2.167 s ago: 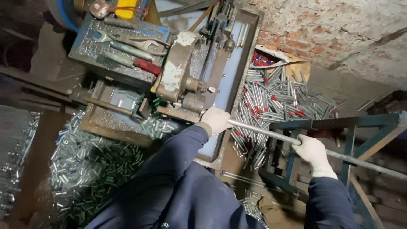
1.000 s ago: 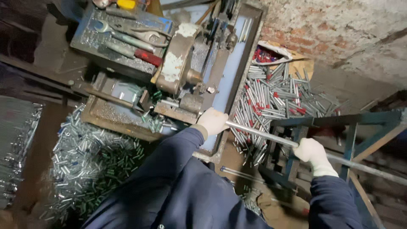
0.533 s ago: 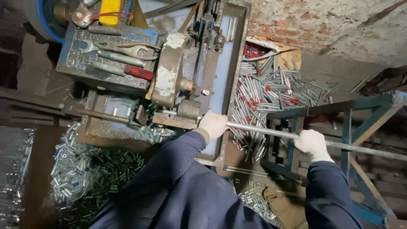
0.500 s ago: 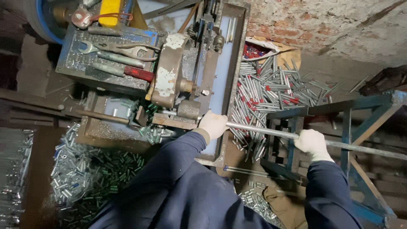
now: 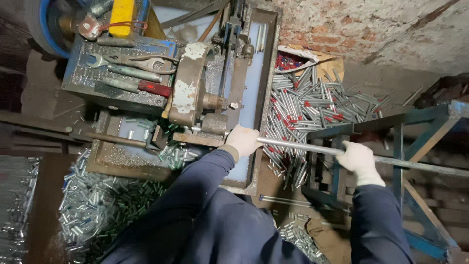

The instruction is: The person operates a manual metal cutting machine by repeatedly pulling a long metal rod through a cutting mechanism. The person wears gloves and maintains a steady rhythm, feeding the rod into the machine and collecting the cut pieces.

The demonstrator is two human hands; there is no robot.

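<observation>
A long thin metal rod point(image 5: 298, 145) runs from the right across a blue steel stand point(image 5: 415, 117) into a worn cutting machine point(image 5: 195, 93). My left hand point(image 5: 243, 140), in a white glove, grips the rod close to the machine's jaw. Further along, at the stand, my right hand point(image 5: 356, 159), also in a white glove, is closed around the same rod. Dark blue sleeves cover both arms.
A heap of cut metal tubes, some with red ends point(image 5: 312, 105), lies beyond the rod by a brick wall point(image 5: 351, 24). Short cut pieces point(image 5: 93, 205) pile at lower left. Spanners and a red-handled tool point(image 5: 132, 73) lie on the machine's blue tray.
The view has shifted slightly, so the machine sits lower and more central. Both hands keep their grip on the rod, and the right hand has slid a little left along it.
</observation>
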